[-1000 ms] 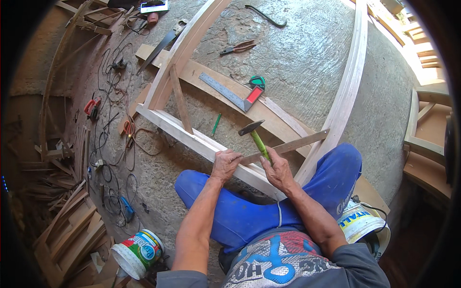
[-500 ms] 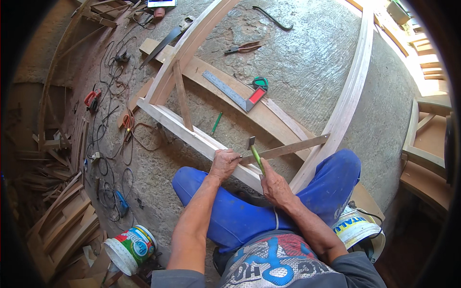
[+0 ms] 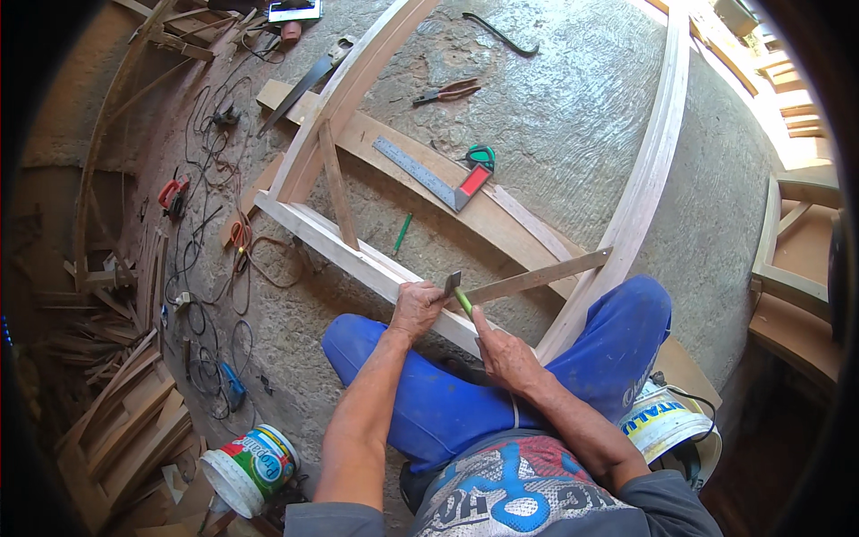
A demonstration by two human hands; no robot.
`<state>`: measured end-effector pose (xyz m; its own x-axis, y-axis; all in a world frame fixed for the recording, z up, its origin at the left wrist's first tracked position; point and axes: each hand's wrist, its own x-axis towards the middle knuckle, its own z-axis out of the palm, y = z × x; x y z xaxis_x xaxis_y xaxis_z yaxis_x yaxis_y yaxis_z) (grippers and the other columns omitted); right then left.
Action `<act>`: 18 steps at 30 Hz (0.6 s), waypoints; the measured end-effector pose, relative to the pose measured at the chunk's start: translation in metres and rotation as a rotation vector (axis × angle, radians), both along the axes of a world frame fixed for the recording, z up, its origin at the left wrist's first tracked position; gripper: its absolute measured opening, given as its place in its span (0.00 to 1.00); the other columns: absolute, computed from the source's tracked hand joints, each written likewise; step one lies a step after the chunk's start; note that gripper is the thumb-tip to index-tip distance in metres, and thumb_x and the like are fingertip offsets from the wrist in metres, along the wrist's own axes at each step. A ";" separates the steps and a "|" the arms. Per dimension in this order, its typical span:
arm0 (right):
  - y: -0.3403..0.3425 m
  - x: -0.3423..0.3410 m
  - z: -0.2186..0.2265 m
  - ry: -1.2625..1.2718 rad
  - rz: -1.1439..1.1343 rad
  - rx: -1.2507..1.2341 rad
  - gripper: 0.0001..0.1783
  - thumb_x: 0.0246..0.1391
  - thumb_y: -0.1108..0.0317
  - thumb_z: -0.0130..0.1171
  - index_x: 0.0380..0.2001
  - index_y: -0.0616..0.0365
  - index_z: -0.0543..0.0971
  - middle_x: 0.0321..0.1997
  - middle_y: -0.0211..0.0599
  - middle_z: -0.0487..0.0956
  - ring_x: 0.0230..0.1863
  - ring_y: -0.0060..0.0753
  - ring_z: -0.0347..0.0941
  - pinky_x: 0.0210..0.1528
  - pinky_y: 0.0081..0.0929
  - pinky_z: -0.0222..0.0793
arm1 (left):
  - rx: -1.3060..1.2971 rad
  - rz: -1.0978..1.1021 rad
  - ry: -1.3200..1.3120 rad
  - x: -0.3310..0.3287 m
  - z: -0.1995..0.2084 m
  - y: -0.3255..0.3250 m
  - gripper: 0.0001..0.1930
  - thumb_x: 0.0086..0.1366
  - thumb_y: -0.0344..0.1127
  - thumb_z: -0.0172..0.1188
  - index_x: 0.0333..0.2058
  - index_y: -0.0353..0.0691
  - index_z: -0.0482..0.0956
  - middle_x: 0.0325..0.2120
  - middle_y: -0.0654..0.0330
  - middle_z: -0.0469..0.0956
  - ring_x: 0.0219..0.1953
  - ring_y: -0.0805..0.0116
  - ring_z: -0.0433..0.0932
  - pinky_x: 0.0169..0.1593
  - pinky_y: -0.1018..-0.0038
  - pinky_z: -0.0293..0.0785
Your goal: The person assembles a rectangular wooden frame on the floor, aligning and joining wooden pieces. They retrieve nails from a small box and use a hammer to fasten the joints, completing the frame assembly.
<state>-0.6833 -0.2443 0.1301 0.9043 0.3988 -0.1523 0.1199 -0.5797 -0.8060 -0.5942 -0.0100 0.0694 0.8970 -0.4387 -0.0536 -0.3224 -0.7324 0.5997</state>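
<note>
Hammer (image 3: 463, 301) gripped in right hand (image 3: 508, 360); left hand (image 3: 417, 310) curled on frame (image 3: 344, 259), hold unclear; printed label (image 3: 267, 460) on bucket (image 3: 225, 484).

Your one view here comes from the left of two fisheye cameras worn on your head, facing steeply down and forward. Your shirt (image 3: 519, 488) lies closest, along the lower edge; your hands (image 3: 416, 311) sit near the centre, farther off, and the concrete floor (image 3: 573, 107) stretches beyond. It's upright, unmirrored, and wide enough to bow the wooden frame (image 3: 651, 152) toward a dark rim.
</note>
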 end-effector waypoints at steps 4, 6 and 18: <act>0.000 0.006 0.015 -0.102 -0.054 0.084 0.37 0.66 0.68 0.51 0.73 0.63 0.51 0.27 0.55 0.76 0.26 0.59 0.77 0.32 0.54 0.75 | -0.044 0.051 0.004 -0.006 -0.009 0.005 0.04 0.58 0.36 0.68 0.28 0.45 0.87 0.22 0.58 0.80 0.29 0.57 0.82 0.38 0.61 0.75; 0.000 0.005 0.016 -0.094 -0.075 0.075 0.37 0.65 0.69 0.52 0.73 0.63 0.51 0.28 0.56 0.77 0.28 0.60 0.77 0.33 0.54 0.75 | -0.081 0.030 -0.059 0.001 -0.007 0.000 0.04 0.56 0.34 0.68 0.26 0.41 0.86 0.20 0.55 0.79 0.26 0.55 0.82 0.33 0.62 0.77; 0.001 -0.004 -0.008 0.045 0.014 0.037 0.39 0.62 0.71 0.53 0.73 0.64 0.51 0.27 0.58 0.78 0.27 0.62 0.77 0.32 0.56 0.72 | -0.056 0.069 0.060 0.003 0.003 -0.008 0.05 0.57 0.33 0.67 0.24 0.39 0.83 0.21 0.52 0.78 0.26 0.50 0.81 0.32 0.58 0.76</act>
<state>-0.6875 -0.2429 0.1222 0.8911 0.4178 -0.1773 0.0914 -0.5480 -0.8315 -0.5911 -0.0180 0.0725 0.9211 -0.3799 -0.0851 -0.2346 -0.7161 0.6574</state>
